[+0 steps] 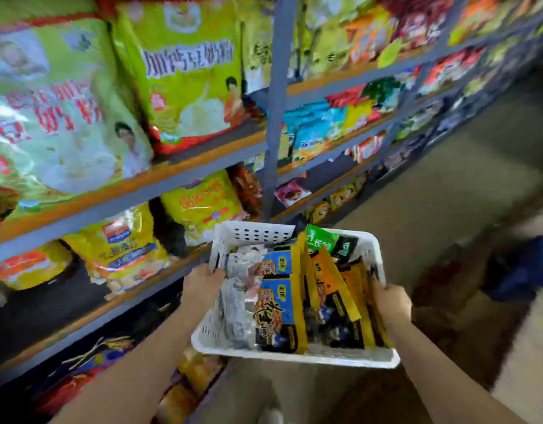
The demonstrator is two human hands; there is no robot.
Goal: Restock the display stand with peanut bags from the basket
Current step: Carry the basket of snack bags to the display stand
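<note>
I hold a white perforated plastic basket [251,235] in front of me at waist height. My left hand [202,281] grips its left rim and my right hand [391,302] grips its right rim. Inside lie several snack bags: blue and yellow ones [279,313] in the middle, orange and black ones [337,289] to the right, clear silvery packs [236,304] on the left and a green bag [320,240] at the far corner. The display stand [271,123], a grey metal shelf unit with orange edges, rises to my left.
The shelves carry large green and yellow food bags [184,71] above and smaller colourful packs [322,127] further along the aisle. More goods [86,368] sit low by my left forearm. A bare concrete floor [447,191] runs along on the right.
</note>
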